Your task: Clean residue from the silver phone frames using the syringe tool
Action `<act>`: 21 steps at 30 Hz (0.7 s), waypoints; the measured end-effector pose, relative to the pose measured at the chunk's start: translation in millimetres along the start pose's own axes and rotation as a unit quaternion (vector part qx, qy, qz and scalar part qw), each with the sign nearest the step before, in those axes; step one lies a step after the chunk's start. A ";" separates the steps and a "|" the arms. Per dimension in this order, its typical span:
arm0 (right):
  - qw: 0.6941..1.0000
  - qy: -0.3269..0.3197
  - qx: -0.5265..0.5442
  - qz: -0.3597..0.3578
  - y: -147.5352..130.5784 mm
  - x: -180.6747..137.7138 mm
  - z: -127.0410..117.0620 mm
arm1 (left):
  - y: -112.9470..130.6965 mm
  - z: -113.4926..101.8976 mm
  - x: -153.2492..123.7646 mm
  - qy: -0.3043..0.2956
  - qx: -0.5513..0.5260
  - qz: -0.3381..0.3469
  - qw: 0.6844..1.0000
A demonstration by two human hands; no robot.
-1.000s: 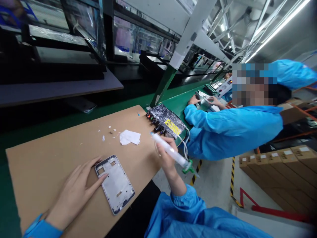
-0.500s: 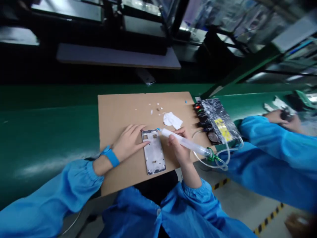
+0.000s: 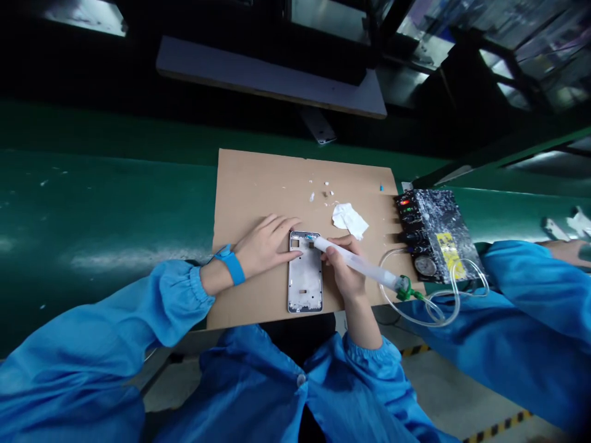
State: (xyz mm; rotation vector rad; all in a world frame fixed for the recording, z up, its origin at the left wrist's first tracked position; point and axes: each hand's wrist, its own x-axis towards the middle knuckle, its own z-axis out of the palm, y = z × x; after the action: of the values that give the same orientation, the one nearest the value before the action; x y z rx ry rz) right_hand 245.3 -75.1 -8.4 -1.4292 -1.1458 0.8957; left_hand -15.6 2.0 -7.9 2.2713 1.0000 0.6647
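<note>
Left hand [image 3: 268,246], grip released, pins a phone frame [image 3: 305,280]; right hand [image 3: 345,274] grasps a syringe [image 3: 357,264], tip at the frame's far corner; tracing likely needs steadiness.

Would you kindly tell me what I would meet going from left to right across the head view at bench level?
Blue wristband → left hand → phone frame under its fingertips → right hand gripping the syringe → black control box → co-worker's blue sleeve.

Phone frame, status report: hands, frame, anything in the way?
Left hand flat on phone frame, left edge. Right hand holds dispensing syringe, tip at frame's top corner. Crumpled tissue lies apart on cardboard.
</note>
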 end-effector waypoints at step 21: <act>0.999 -0.014 -0.040 -0.009 -3.1 1.0 2.0 | 3.1 -1.8 0.6 -0.009 0.004 -0.003 1.000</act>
State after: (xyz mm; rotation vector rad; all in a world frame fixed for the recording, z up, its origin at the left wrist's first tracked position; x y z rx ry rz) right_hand 243.0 -73.6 -5.6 -1.4722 -1.2252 0.8677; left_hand -14.8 1.2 -4.4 2.2765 1.0031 0.6374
